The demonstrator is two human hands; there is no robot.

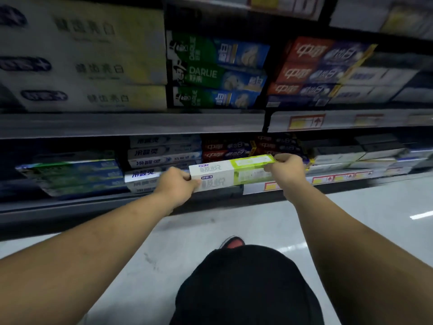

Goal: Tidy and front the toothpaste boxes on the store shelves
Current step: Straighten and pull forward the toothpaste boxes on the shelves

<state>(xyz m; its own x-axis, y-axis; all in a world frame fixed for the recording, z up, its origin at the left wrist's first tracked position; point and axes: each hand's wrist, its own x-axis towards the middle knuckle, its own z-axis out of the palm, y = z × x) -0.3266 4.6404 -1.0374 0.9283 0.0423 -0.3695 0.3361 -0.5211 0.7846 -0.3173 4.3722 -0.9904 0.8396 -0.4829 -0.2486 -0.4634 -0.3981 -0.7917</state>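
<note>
A white and lime-green toothpaste box, two stacked faces visible, hangs level in front of the lower shelf. My left hand grips its white left end. My right hand grips its green right end. Behind it on the lower shelf lie stacks of white-blue boxes and red-purple boxes. On the upper shelf stand green-blue Darlie boxes, red-purple boxes and large white-yellow boxes at the left.
The lower shelf edge carries yellow-red price tags. Green-blue boxes lie slanted at the lower left. The upper shelf rail runs across. Grey floor and my dark-clothed leg are below.
</note>
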